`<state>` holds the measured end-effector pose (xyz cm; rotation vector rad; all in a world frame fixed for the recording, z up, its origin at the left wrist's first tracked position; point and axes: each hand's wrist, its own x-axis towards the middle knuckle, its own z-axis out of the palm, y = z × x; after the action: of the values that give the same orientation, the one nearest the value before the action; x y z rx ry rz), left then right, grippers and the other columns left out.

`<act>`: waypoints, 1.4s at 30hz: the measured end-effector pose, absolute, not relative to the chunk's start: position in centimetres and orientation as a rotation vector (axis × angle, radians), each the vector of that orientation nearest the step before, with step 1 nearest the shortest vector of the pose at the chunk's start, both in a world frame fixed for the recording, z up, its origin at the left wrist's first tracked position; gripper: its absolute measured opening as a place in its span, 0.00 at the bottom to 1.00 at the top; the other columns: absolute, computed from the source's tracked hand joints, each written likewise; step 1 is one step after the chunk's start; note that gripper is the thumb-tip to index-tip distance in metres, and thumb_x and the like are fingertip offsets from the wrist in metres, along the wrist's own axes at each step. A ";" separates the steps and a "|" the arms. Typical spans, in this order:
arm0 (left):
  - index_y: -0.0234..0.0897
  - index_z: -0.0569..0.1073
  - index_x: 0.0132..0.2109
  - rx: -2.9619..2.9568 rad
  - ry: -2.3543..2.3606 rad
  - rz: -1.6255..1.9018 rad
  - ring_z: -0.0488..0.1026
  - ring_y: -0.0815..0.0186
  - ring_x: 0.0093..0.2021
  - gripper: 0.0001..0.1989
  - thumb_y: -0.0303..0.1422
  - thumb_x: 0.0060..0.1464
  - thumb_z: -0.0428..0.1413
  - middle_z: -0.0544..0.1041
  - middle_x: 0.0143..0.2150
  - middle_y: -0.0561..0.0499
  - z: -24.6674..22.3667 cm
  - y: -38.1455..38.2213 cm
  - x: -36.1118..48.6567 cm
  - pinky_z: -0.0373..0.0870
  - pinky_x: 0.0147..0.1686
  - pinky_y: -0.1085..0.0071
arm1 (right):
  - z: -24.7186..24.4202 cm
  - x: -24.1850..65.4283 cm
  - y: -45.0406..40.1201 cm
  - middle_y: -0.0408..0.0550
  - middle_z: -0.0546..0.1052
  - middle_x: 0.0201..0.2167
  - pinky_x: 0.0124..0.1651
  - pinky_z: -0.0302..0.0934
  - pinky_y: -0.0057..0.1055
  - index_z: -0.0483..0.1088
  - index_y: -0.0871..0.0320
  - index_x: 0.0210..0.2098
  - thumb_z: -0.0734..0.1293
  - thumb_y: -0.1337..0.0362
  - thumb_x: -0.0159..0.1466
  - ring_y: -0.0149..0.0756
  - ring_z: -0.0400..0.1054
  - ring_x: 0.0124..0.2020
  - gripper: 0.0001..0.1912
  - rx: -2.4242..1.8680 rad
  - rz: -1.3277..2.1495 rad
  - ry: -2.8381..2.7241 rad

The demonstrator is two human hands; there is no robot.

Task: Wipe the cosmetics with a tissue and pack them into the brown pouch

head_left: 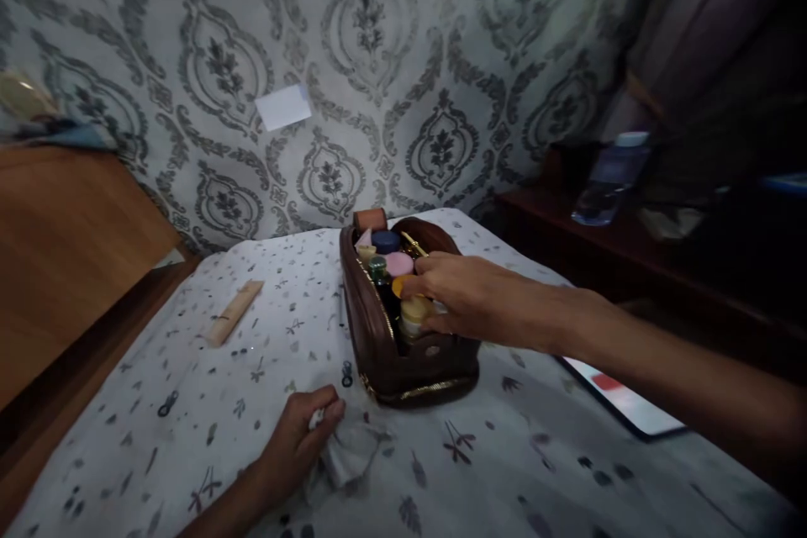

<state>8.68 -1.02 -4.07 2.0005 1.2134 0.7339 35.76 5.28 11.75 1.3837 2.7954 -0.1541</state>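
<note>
A brown leather bag [419, 376] lies unzipped on the patterned white bedsheet, with several jars and small bottles inside. My right hand [450, 290] reaches into it from the right, fingers closed round a jar with a yellowish lid [414, 315]. Beside that jar are a pink lid [399, 264], a dark blue lid [385, 241] and a green-capped bottle [377, 271]. Left of the bag's near end, my left hand [308, 429] is closed on a crumpled whitish cloth [350, 450], which trails onto the sheet.
A beige tube [234, 313] lies on the left of the bedsheet [265, 370]. Under my right forearm is a tablet [630, 403] with a lit screen. A clear bottle [609, 181] stands on a dark surface at right. Wooden furniture [76, 244] is at left.
</note>
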 end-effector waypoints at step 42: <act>0.36 0.62 0.62 3.026 0.915 0.801 0.79 0.67 0.28 0.19 0.29 0.65 0.48 0.80 0.34 0.50 3.2 3.7 12.1 0.72 0.27 0.77 | 8.8 37.2 2.8 0.52 0.74 0.38 0.40 0.59 0.32 0.71 0.61 0.35 0.63 0.70 0.67 0.38 0.64 0.42 0.06 1.384 -0.102 3.216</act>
<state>12.05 3.69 3.21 3.0264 0.9148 0.8012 37.25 2.76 8.84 1.3844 3.2158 -0.1025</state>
